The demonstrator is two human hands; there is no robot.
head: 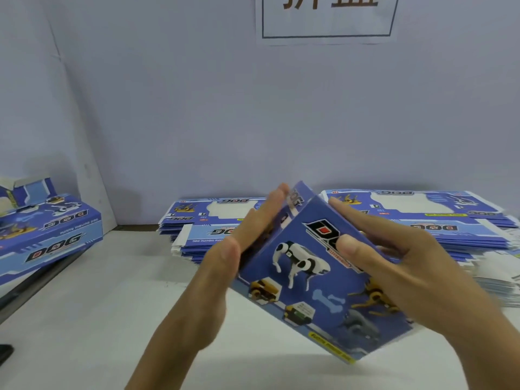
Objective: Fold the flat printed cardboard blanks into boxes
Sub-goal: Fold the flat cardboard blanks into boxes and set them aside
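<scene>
Two hands hold one half-formed box (306,271) above the table (84,319), long axis slanting away to my left. My left hand (222,266) presses flat against its left wall; my right hand (408,263) clasps the top face, equally near.

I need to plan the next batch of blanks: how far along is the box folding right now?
Done: one folded box lies at the left edge of the table. In hand: the left hand presses flat against a blue box being squared up, while the right hand grips its other side. Left: two thick stacks of flat blanks wait by the wall, so most of the job remains.
</scene>
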